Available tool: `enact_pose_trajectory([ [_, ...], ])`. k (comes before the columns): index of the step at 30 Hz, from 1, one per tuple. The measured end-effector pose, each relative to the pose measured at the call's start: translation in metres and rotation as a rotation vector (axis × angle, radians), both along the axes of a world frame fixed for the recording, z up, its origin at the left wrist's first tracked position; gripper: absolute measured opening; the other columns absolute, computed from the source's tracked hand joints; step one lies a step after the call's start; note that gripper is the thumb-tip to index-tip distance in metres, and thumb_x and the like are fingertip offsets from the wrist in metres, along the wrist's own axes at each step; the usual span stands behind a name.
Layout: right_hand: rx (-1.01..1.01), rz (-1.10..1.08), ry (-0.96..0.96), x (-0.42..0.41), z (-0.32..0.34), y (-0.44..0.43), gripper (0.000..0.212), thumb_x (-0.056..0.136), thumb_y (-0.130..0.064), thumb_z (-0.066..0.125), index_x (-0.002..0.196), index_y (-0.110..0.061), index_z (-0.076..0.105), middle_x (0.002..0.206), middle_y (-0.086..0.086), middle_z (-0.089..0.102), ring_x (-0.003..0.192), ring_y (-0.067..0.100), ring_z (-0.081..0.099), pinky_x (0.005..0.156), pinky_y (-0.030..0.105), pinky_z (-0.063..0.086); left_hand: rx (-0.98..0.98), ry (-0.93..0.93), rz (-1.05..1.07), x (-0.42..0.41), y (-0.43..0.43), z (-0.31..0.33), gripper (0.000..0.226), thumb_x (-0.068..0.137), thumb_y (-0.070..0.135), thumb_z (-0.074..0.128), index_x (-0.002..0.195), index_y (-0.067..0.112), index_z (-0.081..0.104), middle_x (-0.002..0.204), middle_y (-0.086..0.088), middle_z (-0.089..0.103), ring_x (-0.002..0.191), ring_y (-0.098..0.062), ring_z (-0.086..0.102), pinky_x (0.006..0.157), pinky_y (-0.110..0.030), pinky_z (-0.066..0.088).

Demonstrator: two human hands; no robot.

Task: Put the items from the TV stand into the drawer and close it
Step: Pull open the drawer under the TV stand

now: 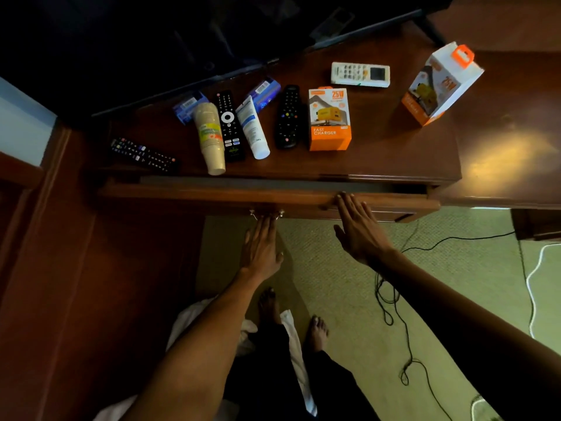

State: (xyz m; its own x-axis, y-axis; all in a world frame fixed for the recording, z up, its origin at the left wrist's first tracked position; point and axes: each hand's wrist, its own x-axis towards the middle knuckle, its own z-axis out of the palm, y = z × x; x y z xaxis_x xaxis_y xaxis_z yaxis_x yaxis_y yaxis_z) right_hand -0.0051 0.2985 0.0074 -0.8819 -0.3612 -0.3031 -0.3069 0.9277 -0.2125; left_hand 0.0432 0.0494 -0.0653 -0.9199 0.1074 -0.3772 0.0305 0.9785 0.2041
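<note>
The wooden drawer point(212, 194) under the TV stand top point(379, 153) is out by a narrow gap. My left hand point(261, 247) has its fingers on the drawer's metal handle point(267, 214). My right hand point(358, 229) lies flat with fingertips on the drawer's front edge. On the stand lie three black remotes point(142, 154) point(229, 124) point(288, 117), a stack of paper cups point(209, 138), a white tube point(252, 129), two blue boxes point(187, 106) point(264, 93), a white remote point(360, 74) and two orange charger boxes point(329, 119) point(441, 83).
A dark TV point(182, 41) stands at the back of the stand. A black cable point(394, 314) and a white cable point(534, 278) trail over the carpet at right. My bare feet point(291, 317) are below the drawer. A wooden panel point(76, 284) rises at left.
</note>
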Motion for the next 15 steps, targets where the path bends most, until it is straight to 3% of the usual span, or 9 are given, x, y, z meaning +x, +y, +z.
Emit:
enact_pose_trajectory([
  [5,-0.002,0.009,-0.009,0.01,0.001,0.0,0.067,0.099,-0.036,0.042,0.153,-0.007,0.016,0.161,0.018,0.013,0.149,0.033,0.013,0.122,0.049,0.012,-0.002,-0.087,-0.038,0.018,-0.003,0.011,0.094,0.088,0.05,0.057,0.155,0.014,0.001,0.164,-0.009,0.004,0.151,-0.025,0.006,0.121,-0.049,0.013],
  [7,-0.008,-0.003,-0.007,0.014,0.0,-0.001,0.066,0.098,-0.036,0.044,0.152,-0.009,0.018,0.16,0.017,0.017,0.149,0.033,0.015,0.121,0.05,0.015,0.069,-0.081,-0.007,0.021,-0.002,0.023,0.078,0.094,0.045,0.051,0.154,0.014,0.013,0.162,-0.008,0.016,0.148,-0.025,0.019,0.12,-0.048,0.019],
  [11,-0.032,-0.026,-0.002,0.009,0.002,-0.001,0.061,0.096,-0.039,0.044,0.148,-0.01,0.027,0.156,0.016,0.028,0.145,0.033,0.024,0.119,0.052,0.021,0.316,0.287,0.097,0.018,-0.005,0.061,0.039,0.098,0.03,0.048,0.134,0.014,0.055,0.134,-0.006,0.059,0.126,-0.023,0.052,0.105,-0.03,0.035],
  [13,-0.059,-0.038,-0.013,0.002,0.006,-0.001,0.062,0.097,-0.039,0.044,0.148,-0.008,0.028,0.154,0.015,0.031,0.144,0.033,0.026,0.12,0.05,0.019,0.264,0.434,0.08,-0.002,-0.01,0.072,0.038,0.098,0.033,0.047,0.129,0.014,0.058,0.133,-0.006,0.06,0.127,-0.024,0.052,0.107,-0.036,0.034],
  [15,-0.072,-0.063,-0.035,-0.005,0.007,-0.002,0.062,0.097,-0.039,0.045,0.147,-0.008,0.028,0.15,0.015,0.036,0.141,0.032,0.03,0.119,0.049,0.02,0.145,0.349,0.069,-0.026,-0.017,0.075,0.049,0.098,0.045,0.041,0.139,0.018,0.046,0.148,-0.006,0.044,0.139,-0.026,0.038,0.113,-0.049,0.028],
])
